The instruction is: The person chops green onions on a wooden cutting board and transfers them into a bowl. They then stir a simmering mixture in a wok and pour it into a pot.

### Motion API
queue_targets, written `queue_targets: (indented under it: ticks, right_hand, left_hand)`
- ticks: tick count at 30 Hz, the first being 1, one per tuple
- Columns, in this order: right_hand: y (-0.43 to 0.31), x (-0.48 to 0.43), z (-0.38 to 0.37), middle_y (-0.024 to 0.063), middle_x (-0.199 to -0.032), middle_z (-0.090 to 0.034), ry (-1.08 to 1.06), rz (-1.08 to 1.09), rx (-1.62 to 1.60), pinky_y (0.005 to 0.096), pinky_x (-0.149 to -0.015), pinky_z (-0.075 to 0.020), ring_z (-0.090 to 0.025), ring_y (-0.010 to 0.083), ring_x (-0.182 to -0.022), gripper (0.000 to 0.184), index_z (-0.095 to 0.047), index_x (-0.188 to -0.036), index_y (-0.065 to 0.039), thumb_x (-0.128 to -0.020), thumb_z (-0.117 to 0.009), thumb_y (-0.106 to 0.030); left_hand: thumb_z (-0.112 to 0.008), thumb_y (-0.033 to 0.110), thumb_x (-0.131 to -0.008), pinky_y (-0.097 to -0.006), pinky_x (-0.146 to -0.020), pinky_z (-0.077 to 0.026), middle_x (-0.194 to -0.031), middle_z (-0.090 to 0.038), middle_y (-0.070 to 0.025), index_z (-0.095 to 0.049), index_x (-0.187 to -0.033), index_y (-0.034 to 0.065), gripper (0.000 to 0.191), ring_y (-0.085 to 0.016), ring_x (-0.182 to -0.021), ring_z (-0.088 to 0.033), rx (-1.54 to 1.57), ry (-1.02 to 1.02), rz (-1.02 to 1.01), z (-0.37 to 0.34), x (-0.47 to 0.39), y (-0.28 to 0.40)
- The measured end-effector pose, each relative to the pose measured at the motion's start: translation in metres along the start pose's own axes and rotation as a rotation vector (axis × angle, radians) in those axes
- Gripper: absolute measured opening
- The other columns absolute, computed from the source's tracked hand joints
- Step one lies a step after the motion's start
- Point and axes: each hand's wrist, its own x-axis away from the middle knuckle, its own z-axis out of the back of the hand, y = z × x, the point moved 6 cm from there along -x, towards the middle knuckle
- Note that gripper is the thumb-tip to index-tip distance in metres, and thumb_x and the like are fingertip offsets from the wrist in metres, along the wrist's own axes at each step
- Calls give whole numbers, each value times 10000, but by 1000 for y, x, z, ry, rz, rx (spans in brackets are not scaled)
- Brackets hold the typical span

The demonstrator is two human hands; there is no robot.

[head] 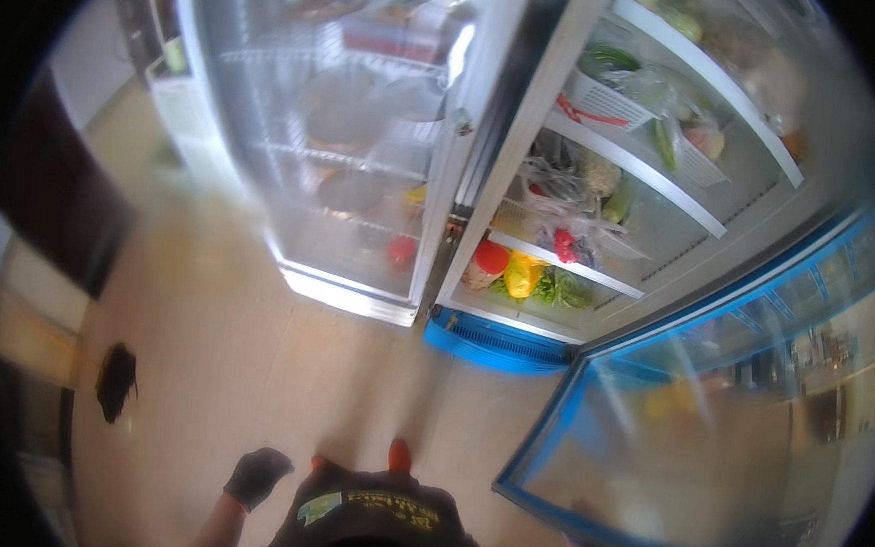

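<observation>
My left hand (258, 479), in a dark glove, hangs above the floor to the left of my body, its fingers loosely bent and nothing seen in them. My right hand (584, 517) is at the blue-framed glass door (659, 452), mostly hidden behind the frame and blurred through the glass; whether it grips is unclear. That door stands swung out from an upright display refrigerator (508, 345) with a blue base. Inside, a white plastic basket (610, 100) holds bagged green vegetables. On the bottom lie a red-lidded jar (491, 258), a yellow bag (522, 275) and leafy greens (564, 287).
Left of the open refrigerator stands a second glass-door refrigerator (346, 298), its door shut, with bowls on wire shelves. A black object (116, 382) lies on the tan floor (199, 364) at left. Dark furniture (52, 190) lines the left rim. My orange shoe (399, 455) shows below me.
</observation>
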Motion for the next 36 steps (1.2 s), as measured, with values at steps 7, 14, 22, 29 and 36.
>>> queue_targets:
  ticks: [7,14,22,29,36]
  right_hand:
    - [69,-19,-95,71,-1461,-439,-157,-165,48,522,-1067,-375,-441,311,-1309,582,-442,-1419,-144,-991,-425,-539]
    - [156,-24,-250,61,-1504,-420,-324,-44,424,464,-1078,-382,-430,259,-1348,590,-455,-1416,-134,-996,-384,-543]
    - [603,167,-444,78,-1373,-493,-821,-208,1444,431,-979,-425,-495,240,-1224,493,-500,-1342,-112,-1009,-393,-460]
    - [883,346,-507,94,-1258,-557,-1279,-88,2073,402,-892,-463,-551,223,-1115,415,-539,-1278,-93,-1020,-401,-387]
    - [1084,432,-608,109,-1143,-620,-1377,138,2601,373,-804,-500,-607,207,-1006,346,-578,-1214,-74,-1032,-408,-314]
  left_hand:
    - [-642,89,-777,-376,-672,-556,-782,-685,-86,-700,-812,116,73,-252,-756,-669,-260,132,148,-16,170,-104]
    - [-611,106,-834,-385,-793,-539,-887,-701,-83,-709,-857,106,101,-262,-891,-662,-62,311,505,-29,375,-211]
    - [-615,131,-898,-360,-842,-537,-1007,-703,-120,-725,-954,81,133,-268,-946,-664,76,639,786,65,548,-354]
    - [-620,163,-912,-356,-851,-517,-988,-690,-159,-698,-989,70,143,-297,-940,-659,324,1036,534,240,563,-447]
    - [-650,250,-868,-406,-757,-534,-880,-696,-143,-705,-892,108,155,-342,-834,-662,417,1035,815,389,644,-544]
